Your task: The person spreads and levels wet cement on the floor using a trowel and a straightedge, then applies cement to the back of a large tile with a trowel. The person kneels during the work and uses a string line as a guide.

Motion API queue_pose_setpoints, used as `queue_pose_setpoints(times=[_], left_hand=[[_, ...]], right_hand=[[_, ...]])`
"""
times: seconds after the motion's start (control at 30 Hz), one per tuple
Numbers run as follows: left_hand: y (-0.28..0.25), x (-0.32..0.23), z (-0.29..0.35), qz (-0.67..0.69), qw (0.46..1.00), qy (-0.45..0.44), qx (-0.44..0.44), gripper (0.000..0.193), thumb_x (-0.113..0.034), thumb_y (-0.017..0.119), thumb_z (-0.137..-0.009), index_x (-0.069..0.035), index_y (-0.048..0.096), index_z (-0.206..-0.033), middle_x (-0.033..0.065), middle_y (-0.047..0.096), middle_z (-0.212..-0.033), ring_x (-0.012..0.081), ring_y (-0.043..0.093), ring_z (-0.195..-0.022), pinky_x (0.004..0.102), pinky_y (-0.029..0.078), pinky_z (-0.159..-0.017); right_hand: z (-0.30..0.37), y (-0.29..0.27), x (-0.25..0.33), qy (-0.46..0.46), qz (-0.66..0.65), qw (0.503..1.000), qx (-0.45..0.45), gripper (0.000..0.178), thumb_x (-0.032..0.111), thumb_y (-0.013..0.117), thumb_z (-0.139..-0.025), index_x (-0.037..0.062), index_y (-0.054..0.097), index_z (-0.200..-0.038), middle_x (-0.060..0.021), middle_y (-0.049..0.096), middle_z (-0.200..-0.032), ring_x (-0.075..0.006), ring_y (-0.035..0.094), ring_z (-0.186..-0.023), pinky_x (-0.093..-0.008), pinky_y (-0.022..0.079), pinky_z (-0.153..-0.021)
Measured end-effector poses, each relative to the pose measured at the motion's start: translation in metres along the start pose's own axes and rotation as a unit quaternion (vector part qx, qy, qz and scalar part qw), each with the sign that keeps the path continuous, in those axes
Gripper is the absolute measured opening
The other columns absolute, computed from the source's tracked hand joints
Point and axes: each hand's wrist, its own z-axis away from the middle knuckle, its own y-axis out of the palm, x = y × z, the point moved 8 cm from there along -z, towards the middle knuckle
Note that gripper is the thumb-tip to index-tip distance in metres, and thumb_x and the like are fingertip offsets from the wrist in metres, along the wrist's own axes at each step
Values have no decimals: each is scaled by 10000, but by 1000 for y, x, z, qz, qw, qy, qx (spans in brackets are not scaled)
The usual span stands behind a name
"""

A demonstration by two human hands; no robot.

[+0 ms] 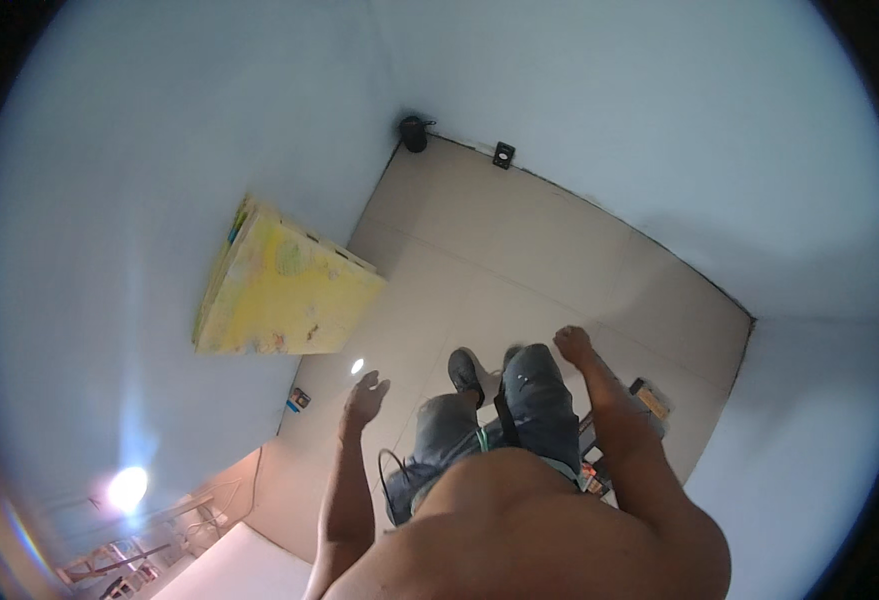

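Observation:
My left hand [365, 398] hangs over the tiled floor [429, 240], its thumb and fingers apart with nothing between them. Beyond it, a yellow folded panel or mat [289, 290] with faded coloured patches leans at the left wall. My right hand [573, 345] is ahead of my right knee, fingers curled into a fist; no object shows in it. Grey trousers [544, 400] cover my legs, and a dark shoe [465, 372] is on the floor between the hands. Neither hand touches anything.
A black container [414, 133] stands in the far corner, a small black box [503, 155] by the far wall. Small packages [299, 400] lie at the left wall. My right arm partly hides boxes [651, 398] on the floor. A lamp [127, 490] glows above a white surface [244, 568].

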Motion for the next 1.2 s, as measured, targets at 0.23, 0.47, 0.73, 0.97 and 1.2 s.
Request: queue_pose_setpoints(times=[0.23,0.47,0.73,0.97,1.2], left_hand=[[49,-68,-46,42,988,-146,-30,525,-306,608,-949,13,492,-1350,247,581,-1289,336,630,-1125,406,504,-942],[185,-89,-52,60,930,-349,102,496,-220,620,-950,-11,477,-1375,224,577,-1310,319,592,-1181,417,486,-966],[267,-111,-89,135,910,-366,143,486,-185,619,-947,-5,467,-1373,236,582,-1298,330,599,-1186,432,490,-974],[271,-124,-134,153,913,-353,139,489,-175,610,-950,7,457,-1378,239,578,-1296,327,596,-1184,417,480,-987],[293,-136,-151,243,904,-344,81,510,-214,594,-963,-19,434,-1407,229,551,-1333,331,564,-1225,422,456,-1015]], right_hand=[[-329,-7,-105,139,32,986,84,575,315,497,-970,-65,406,-1392,-255,467,-1411,-366,438,-1327,-463,321,-1127],[-610,-61,-135,72,76,990,-93,492,279,530,-946,-10,479,-1341,-243,529,-1346,-386,508,-1260,-467,411,-1067],[-750,-43,-115,-22,80,950,-301,305,116,550,-868,-43,581,-1127,-273,590,-1132,-420,580,-1055,-474,479,-920],[-778,-17,-167,-86,363,893,-252,224,117,584,-805,-10,621,-985,-233,603,-1063,-391,598,-992,-462,494,-868],[-670,-40,-67,-163,284,932,-155,163,133,556,-911,2,644,-951,-200,618,-995,-381,644,-922,-462,539,-817]])
